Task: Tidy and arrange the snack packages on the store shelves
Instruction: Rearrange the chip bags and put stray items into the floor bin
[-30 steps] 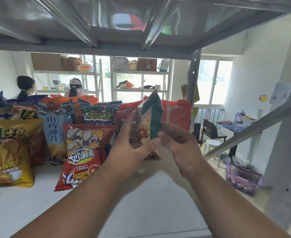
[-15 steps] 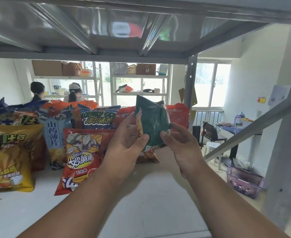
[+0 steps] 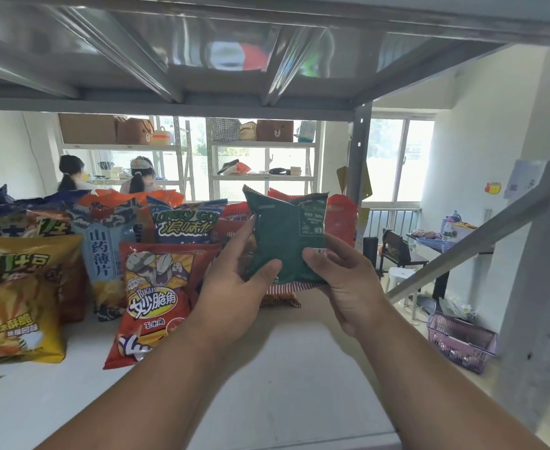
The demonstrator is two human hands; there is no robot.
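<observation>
1. Since the earlier frames, the green snack package (image 3: 285, 241) has been turning from edge-on to flat, its dark printed back now facing the camera.
2. The two hands are working close together: the left hand (image 3: 234, 287) is gripping the package's left side, thumb pressing on its lower face, while the right hand (image 3: 348, 280) is pinching its lower right corner.
3. The package is being held upright just above the pale shelf (image 3: 267, 401), in front of the red bags (image 3: 338, 219) standing at the back.
4. Just to the left, a red Bugles bag (image 3: 156, 293) is leaning forward, with a blue-and-white chip bag (image 3: 103, 251) and a dark blue bag (image 3: 186, 222) standing behind it.
5. Farther left, a yellow bag (image 3: 14, 303) is sitting near the shelf's front edge.
6. The metal underside of the upper shelf (image 3: 234, 53) is spanning overhead, carried by a grey upright post (image 3: 359, 164).
7. Beyond, two seated people (image 3: 104, 175) are facing away beside white racks (image 3: 263, 147) holding bags and boxes.
8. On the right, bright windows (image 3: 397, 160) are lighting a desk (image 3: 429, 241), and a purple basket (image 3: 461, 342) is sitting on the floor.
</observation>
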